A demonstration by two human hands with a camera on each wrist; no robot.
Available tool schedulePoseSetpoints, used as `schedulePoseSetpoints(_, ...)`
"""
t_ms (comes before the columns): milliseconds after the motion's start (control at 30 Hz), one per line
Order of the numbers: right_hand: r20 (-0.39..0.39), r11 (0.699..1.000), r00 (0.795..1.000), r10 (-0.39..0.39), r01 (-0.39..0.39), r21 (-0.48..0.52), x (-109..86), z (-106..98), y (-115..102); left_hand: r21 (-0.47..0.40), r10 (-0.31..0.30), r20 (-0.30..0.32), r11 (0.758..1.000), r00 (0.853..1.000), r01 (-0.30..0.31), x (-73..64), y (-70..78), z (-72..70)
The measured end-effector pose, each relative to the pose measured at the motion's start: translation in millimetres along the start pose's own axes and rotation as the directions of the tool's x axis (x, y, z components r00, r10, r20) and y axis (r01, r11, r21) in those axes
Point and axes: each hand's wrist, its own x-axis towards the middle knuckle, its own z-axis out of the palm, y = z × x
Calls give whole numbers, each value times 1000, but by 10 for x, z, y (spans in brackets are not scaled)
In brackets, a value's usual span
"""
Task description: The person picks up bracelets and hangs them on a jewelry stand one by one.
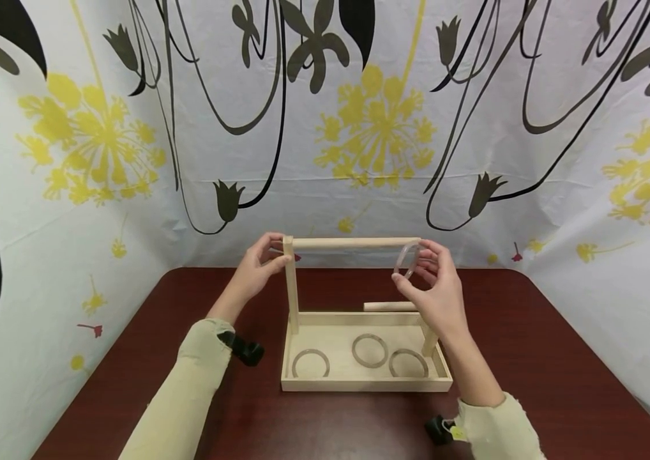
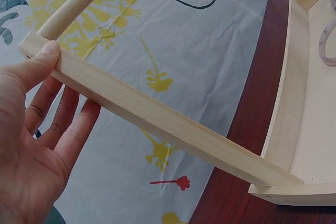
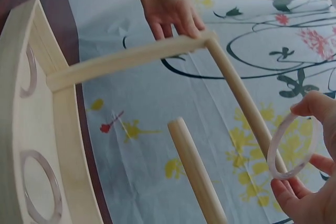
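Observation:
My left hand [image 1: 256, 268] pinches the top of the tall wooden post [image 2: 157, 114] of a bangle stand, thumb on one face and fingers on the other. From that post the upper rod [image 1: 354, 243] runs sideways to a free end. At this end my right hand [image 1: 442, 294] holds a pale translucent bangle [image 3: 272, 153] between thumb and fingers. The bangle stands nearly on edge and overlaps the rod tip in the head and right wrist views. Below it, a shorter rod [image 1: 389, 306] points left, its right end hidden behind my right hand.
In the stand's shallow wooden tray [image 1: 366, 386] lie three more bangles: one left [image 1: 311, 351], one near the middle [image 1: 370, 336] and one right [image 1: 408, 351]. The tray sits on a dark red table [image 1: 233, 415]. A flower-patterned cloth [image 1: 302, 153] hangs behind.

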Motion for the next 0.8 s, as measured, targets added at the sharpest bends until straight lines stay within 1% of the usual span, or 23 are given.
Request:
schedulePoseSetpoints(100, -29, 999, 1000, 9, -10, -39, 55, -32, 32, -7, 1, -3, 1000, 1000, -1, -1, 7, -5)
schedulePoseSetpoints(233, -34, 997, 999, 25, -28, -71, 112, -67, 79, -6, 8, 1, 1000, 1000, -8, 0, -23, -7)
schedulePoseSetpoints(567, -26, 995, 996, 84, -85, -53, 233, -84, 178, 1, 10, 9, 1000, 1000, -10, 12, -27, 6)
schedulePoseSetpoints(800, 17, 990, 990, 138, -138, -8, 298, -50, 218, -18, 23, 3, 1000, 1000, -23, 6, -27, 14)
